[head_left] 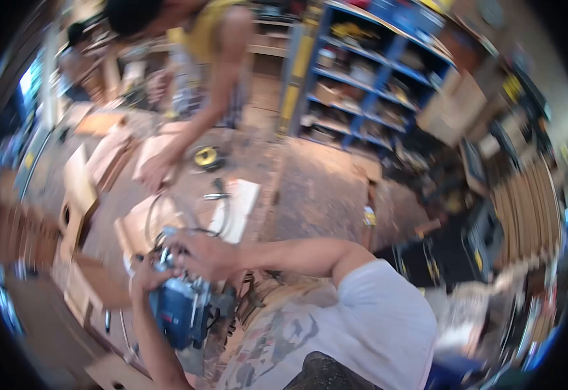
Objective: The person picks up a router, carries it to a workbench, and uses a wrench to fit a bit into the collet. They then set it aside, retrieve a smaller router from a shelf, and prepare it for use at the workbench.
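Note:
A blue power tool (178, 315) with metal parts at its upper end is close against my body at the bench edge. My left hand (149, 274) is closed around its upper metal end, thumb and fingers bent. My right hand (202, 253) meets it there from the other side, its fingers curled in at the light metal piece (165, 259); blur hides exactly what they grip. Just beyond my hands lies a pale wooden piece (147, 221). A dark cable (227, 218) loops over the bench beside a white sheet or board (241, 198).
Across the bench (232, 149), a person in yellow leans in, one hand (157, 170) on a wooden board. A yellow tape roll (206, 157) lies nearby. Wooden pieces (79, 188) crowd the left side. Blue shelving (375, 78) stands behind; a black case (449, 250) is at right.

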Demonstrator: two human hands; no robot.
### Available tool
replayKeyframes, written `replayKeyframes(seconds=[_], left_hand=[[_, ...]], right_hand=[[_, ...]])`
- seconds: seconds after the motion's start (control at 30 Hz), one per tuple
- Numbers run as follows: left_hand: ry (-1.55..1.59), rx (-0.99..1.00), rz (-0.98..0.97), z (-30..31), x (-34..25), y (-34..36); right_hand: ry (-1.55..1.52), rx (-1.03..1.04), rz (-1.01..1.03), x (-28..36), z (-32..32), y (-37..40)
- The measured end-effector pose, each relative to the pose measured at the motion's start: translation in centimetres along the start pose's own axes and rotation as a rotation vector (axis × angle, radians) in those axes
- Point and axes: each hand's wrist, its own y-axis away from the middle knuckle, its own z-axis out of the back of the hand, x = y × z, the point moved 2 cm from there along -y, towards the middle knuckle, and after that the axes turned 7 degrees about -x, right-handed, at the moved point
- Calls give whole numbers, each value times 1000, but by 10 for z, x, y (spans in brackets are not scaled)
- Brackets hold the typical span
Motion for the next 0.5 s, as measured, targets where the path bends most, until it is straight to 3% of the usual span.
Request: replayKeyframes(seconds=[0.07, 0.17, 0.27, 0.5], left_hand=[[-199, -112, -22, 1, -3, 1], [-133, -101, 82, -2, -1, 5], [-109, -138, 120, -9, 7, 1], [-84, -86, 154, -2, 2, 6]], right_hand=[[104, 58, 146, 1, -11, -33], [223, 116, 217, -14, -33, -77], [174, 256, -100, -19, -54, -113], [337, 369, -206, -100, -108, -165]])
